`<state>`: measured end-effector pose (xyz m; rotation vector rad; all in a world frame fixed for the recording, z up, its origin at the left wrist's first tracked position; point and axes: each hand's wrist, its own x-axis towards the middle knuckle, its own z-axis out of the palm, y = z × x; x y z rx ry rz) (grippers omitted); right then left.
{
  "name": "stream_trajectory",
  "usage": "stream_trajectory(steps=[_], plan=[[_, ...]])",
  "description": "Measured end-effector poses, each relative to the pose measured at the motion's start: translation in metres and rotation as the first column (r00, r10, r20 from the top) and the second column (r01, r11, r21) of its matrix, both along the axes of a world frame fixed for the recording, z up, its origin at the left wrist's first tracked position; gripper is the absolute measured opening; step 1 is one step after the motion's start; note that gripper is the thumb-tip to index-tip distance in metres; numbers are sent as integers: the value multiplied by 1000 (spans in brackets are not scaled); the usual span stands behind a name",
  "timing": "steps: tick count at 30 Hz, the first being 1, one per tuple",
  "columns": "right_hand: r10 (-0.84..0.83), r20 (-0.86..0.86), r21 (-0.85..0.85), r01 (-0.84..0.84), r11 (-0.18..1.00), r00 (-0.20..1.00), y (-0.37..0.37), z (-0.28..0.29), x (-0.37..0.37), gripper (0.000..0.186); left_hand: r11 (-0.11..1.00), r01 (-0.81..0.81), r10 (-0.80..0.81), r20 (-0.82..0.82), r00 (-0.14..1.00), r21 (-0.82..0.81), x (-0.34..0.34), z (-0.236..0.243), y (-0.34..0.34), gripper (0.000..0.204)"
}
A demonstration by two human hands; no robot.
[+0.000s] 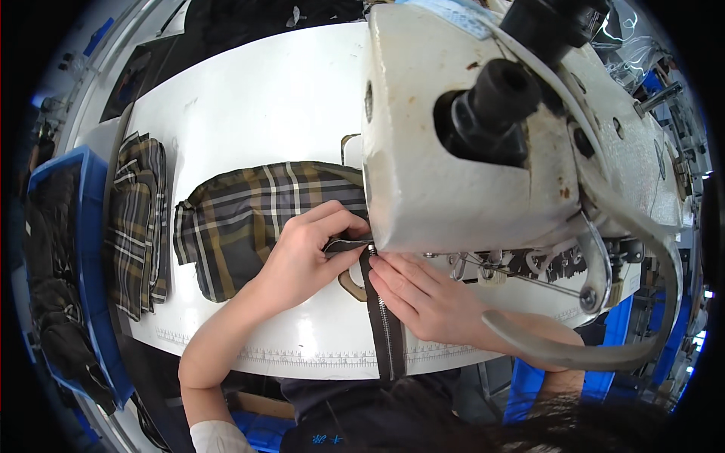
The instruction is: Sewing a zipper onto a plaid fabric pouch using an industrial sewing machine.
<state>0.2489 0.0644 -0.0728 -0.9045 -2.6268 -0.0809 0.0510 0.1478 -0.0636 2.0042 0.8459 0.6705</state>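
Note:
A piece of dark plaid fabric [253,215] lies on the white sewing table, its right end running in beneath the sewing machine head [408,151]. My left hand [310,245] pinches a folded dark edge of the fabric just left of the machine. A black zipper [387,332] with metal teeth hangs from the machine toward me, its lower end reaching the table's front edge. On the zipper's upper part my right hand [419,294] presses with its fingers together, gripping the tape. The needle area is hidden behind the machine head.
Folded plaid pieces [137,226] are stacked at the table's left edge. Beyond them stands a blue bin [94,279] full of dark cloth. A curved grey lever [589,356] reaches over my right forearm. A ruler strip [302,355] follows the front edge.

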Motion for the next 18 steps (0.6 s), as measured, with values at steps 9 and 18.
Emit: stream_trajectory(steps=[9,18], plan=[[15,-9,-21,-15,1000,1000,1,0,1,37,1000,3,-3,-39,999,3,1,1,-1,19],[9,-22,-43,-10,999,1000,1,-1,1,34,999,-44,43,-65,997,-16,4,2,-6,19]])
